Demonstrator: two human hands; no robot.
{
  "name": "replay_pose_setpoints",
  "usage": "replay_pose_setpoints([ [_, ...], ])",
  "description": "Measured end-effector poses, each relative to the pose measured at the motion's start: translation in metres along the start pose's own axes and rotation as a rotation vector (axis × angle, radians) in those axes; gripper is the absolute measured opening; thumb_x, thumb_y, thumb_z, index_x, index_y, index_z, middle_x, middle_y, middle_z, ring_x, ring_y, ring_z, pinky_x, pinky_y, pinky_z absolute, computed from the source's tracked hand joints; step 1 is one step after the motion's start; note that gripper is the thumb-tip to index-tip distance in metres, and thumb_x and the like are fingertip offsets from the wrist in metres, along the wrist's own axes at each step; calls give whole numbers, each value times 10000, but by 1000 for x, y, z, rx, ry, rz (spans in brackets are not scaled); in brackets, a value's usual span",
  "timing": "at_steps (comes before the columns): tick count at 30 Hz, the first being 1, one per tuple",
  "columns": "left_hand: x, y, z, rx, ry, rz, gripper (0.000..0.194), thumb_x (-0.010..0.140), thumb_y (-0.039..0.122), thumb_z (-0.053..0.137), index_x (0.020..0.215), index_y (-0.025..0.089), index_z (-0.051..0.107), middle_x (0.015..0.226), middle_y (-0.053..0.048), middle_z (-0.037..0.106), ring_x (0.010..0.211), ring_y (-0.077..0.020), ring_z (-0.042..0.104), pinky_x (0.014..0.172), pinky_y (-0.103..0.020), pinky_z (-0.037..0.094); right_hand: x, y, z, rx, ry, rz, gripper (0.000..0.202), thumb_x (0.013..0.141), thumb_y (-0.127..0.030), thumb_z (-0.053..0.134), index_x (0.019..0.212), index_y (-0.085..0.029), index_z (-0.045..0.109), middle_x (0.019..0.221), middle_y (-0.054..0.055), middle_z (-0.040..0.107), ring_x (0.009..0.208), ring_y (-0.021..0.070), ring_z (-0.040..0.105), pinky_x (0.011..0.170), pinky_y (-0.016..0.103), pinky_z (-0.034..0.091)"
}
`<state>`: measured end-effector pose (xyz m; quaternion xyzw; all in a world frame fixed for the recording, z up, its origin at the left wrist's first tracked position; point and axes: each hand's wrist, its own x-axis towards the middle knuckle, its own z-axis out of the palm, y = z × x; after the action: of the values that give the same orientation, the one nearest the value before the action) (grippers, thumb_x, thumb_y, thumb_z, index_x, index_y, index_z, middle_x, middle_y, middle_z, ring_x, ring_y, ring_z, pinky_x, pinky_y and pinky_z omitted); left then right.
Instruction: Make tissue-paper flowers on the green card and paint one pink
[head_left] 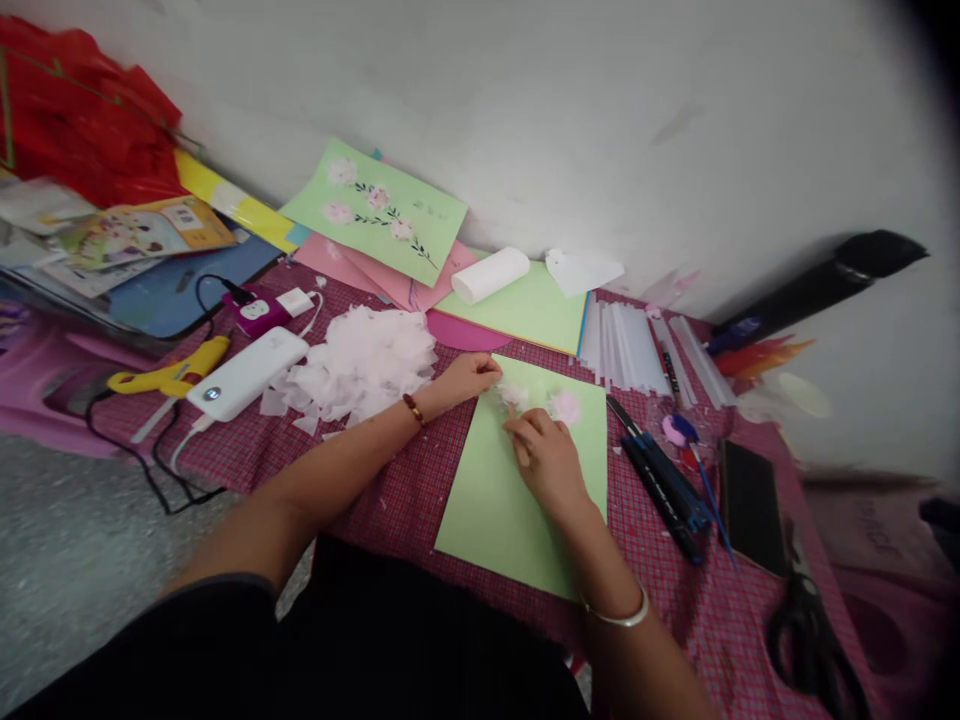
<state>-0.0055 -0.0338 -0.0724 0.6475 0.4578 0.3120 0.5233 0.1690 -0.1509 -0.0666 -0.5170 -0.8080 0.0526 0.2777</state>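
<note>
A light green paper sheet lies flat on the red checked tablecloth. Near its top sit a ruffled white paper flower and a pale pink one. My left hand is at the sheet's top left corner, fingertips pinched together; what they hold, if anything, is too small to make out. Over the sheet, my right hand has its fingers curled, the fingertips at the white flower's lower edge. Whether anything is between them is hidden. Left of my left hand is a heap of white tissue paper pieces.
A finished-looking flower picture leans at the wall behind a white roll. On the left are a yellow glue gun and white power bank. Glue sticks, pens, a phone and scissors lie right.
</note>
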Motion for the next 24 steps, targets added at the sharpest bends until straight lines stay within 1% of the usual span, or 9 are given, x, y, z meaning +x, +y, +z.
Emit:
replay_pose_setpoints([
  [2,0,4,-5,-56,-7,-32,96,776,213,568,806,135,615,605,45,529,510,-66,446,496,-200,322,0,5,-3,236,144,129,177,945,-211,476,969,-207,651,899,55,639,801,181,601,710,314,447],
  [6,1,21,-23,-188,32,-10,46,795,167,569,772,137,595,619,33,556,511,-54,478,516,-197,369,2,15,-3,639,411,466,214,938,-362,499,903,-190,622,738,7,597,583,136,548,558,277,444],
  [10,-4,45,-42,-216,59,30,82,822,153,564,745,137,584,623,16,574,511,-52,477,514,-202,362,4,21,2,826,484,640,281,893,-458,545,893,-180,586,650,-13,595,506,121,520,496,255,426],
  [13,-12,60,-53,-115,24,59,113,833,155,564,724,134,581,626,8,570,523,-55,478,520,-208,345,4,21,3,853,492,657,281,884,-469,556,872,-189,575,650,-1,605,488,122,511,480,262,424],
  [15,-19,65,-61,20,-66,73,122,817,150,580,695,136,583,594,23,540,505,-52,446,513,-211,320,3,18,2,851,493,628,258,887,-458,561,865,-201,575,650,3,604,487,127,511,478,272,429],
  [17,-28,64,-73,177,-227,62,98,775,131,604,677,139,602,569,35,525,493,-53,424,510,-213,304,3,13,1,850,474,581,249,887,-452,568,863,-205,584,651,1,607,495,129,522,485,274,440],
  [20,-50,54,-92,368,-465,12,70,695,87,626,660,146,640,579,29,566,527,-74,477,532,-214,329,3,6,0,850,420,525,257,884,-447,581,850,-193,605,656,-4,612,508,118,535,501,264,452],
  [22,-70,42,-103,457,-552,-16,100,670,66,614,664,155,659,599,23,602,555,-91,517,555,-214,356,3,2,0,846,387,502,254,883,-438,588,845,-189,618,663,-3,616,516,115,541,507,261,456],
  [24,-93,29,-110,526,-594,-15,145,675,58,591,703,170,678,626,22,623,567,-100,530,573,-216,369,3,0,2,840,366,493,248,886,-432,588,850,-189,628,672,2,623,522,118,549,509,265,463],
])
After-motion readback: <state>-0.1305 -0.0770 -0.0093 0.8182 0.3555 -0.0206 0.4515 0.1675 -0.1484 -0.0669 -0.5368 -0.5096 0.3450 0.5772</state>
